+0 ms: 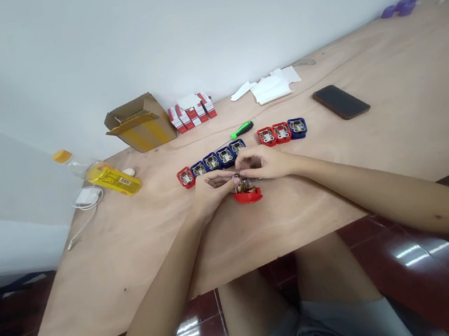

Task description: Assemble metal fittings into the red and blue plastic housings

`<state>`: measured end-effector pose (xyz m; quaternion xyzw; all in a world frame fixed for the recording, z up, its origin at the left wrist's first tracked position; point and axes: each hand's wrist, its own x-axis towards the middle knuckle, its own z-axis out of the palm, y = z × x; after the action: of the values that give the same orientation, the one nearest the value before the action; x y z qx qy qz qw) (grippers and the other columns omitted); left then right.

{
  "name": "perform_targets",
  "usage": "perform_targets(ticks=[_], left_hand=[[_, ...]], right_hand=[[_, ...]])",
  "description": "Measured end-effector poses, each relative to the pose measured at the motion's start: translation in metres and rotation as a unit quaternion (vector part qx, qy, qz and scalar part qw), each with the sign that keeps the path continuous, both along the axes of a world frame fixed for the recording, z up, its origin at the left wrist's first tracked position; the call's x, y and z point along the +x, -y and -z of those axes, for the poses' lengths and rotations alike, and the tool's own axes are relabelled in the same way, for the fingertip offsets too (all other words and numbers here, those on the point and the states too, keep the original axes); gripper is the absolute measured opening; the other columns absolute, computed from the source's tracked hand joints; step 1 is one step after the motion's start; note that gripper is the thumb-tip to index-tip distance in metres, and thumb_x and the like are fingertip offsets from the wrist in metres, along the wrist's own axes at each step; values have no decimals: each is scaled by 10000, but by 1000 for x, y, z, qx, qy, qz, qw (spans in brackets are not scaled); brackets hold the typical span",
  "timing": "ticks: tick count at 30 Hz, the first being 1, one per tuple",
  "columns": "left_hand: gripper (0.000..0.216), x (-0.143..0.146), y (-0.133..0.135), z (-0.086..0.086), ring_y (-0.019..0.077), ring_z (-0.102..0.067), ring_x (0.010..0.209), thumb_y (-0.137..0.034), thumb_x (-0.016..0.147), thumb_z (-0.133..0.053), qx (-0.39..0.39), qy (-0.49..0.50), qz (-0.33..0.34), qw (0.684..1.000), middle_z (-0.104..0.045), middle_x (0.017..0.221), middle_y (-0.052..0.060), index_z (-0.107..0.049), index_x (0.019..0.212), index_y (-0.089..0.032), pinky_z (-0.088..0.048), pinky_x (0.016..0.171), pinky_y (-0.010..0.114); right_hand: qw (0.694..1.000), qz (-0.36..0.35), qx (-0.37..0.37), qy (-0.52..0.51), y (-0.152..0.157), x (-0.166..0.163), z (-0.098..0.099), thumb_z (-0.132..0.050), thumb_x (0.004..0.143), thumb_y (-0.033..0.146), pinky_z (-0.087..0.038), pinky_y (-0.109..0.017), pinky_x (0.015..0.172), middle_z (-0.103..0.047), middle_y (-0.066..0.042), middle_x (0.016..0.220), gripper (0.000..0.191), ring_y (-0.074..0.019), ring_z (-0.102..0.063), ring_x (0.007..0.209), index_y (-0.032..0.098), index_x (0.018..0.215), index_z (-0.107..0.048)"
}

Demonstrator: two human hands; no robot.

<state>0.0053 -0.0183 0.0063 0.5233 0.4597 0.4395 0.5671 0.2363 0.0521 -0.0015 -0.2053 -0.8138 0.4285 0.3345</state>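
Near the middle of the table, my left hand point(213, 193) and my right hand point(262, 162) meet with fingertips pinched together. A small silvery metal part point(254, 179) shows at their fingertips; its exact shape is too small to tell. Right below the fingers is a red plastic cover point(249, 197) with brass-coloured metal pieces point(245, 187) in it. Behind my left hand stands a slanted row of what look like battery terminal clamps, one red clamp point(186, 178) and several blue clamps point(225, 157). Beyond my right hand are two red clamps point(281, 133) and one blue clamp point(298, 127).
A green-handled screwdriver point(241, 130) lies behind the clamps. Along the wall are an open cardboard box point(143, 127), small red-and-white boxes point(192, 114) and white papers point(271, 89). A phone point(341, 101) lies to the right; a yellow-labelled bottle point(111, 178) and a white charger point(88, 196) lie left.
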Motion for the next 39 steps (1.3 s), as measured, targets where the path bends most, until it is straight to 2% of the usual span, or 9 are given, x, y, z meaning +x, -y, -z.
perform_targets(ticks=[5,9,15,20,24,29,33,37,39], left_hand=[[423,-1,0,1,263,-837,901,-424,699,-1008,4,-2,7,1000,-865,1003,123,-862,993,-158,-696,852,382],[396,-2,-1,3,280,-839,938,-418,717,-998,8,-1,8,1000,-865,1034,120,-869,998,-170,-695,901,416],[365,-2,-1,5,274,-838,961,-397,741,-987,13,-2,14,1000,-865,1042,119,-868,1003,-172,-691,905,396],[363,-2,-2,6,260,-834,966,-392,740,-987,25,5,15,1000,-863,1059,125,-865,1000,-171,-688,902,381],[365,-2,-2,6,248,-831,932,-399,730,-993,29,7,11,1000,-863,1027,123,-865,985,-170,-688,877,370],[385,-2,-2,6,249,-829,909,-418,738,-986,22,11,8,1000,-860,1014,128,-861,995,-160,-687,864,378],[376,-1,-2,5,259,-825,928,-416,737,-986,37,11,-8,999,-860,1011,124,-862,988,-164,-683,862,383],[346,0,-2,6,245,-816,878,-410,722,-996,51,34,-67,996,-858,970,100,-861,952,-188,-682,809,378],[332,1,-2,6,234,-810,857,-387,696,-1013,64,44,-93,993,-854,953,86,-862,925,-199,-685,815,383]], right_hand=[[999,-40,-27,17,0,0,2,-717,938,250,-592,-344,826,-788,-59,1005,255,-192,-718,869,173,1179,-744],[998,-40,-33,30,0,1,2,-706,921,206,-602,-344,829,-804,-59,999,250,-190,-731,866,167,1161,-761],[996,-46,-61,35,-2,3,0,-723,878,175,-599,-326,792,-815,-51,974,288,-178,-734,835,165,1160,-781],[997,-28,-50,44,-2,3,-1,-706,921,237,-582,-337,768,-812,-65,970,176,-186,-725,824,167,1062,-786],[998,-28,-12,46,-3,4,0,-699,906,202,-570,-340,783,-796,-60,977,120,-185,-710,832,174,1001,-767],[994,-20,89,58,-8,3,5,-672,917,176,-546,-361,823,-779,-60,956,95,-200,-692,857,182,964,-755],[990,2,131,57,-9,2,5,-686,915,171,-541,-392,846,-767,-70,974,107,-226,-678,896,191,998,-752],[995,64,73,-20,-2,2,-3,-682,974,230,-553,-409,885,-771,-63,969,81,-230,-688,939,199,989,-755],[997,54,31,-53,2,0,-7,-693,1002,301,-562,-403,887,-773,-60,958,131,-221,-694,930,197,992,-772]])
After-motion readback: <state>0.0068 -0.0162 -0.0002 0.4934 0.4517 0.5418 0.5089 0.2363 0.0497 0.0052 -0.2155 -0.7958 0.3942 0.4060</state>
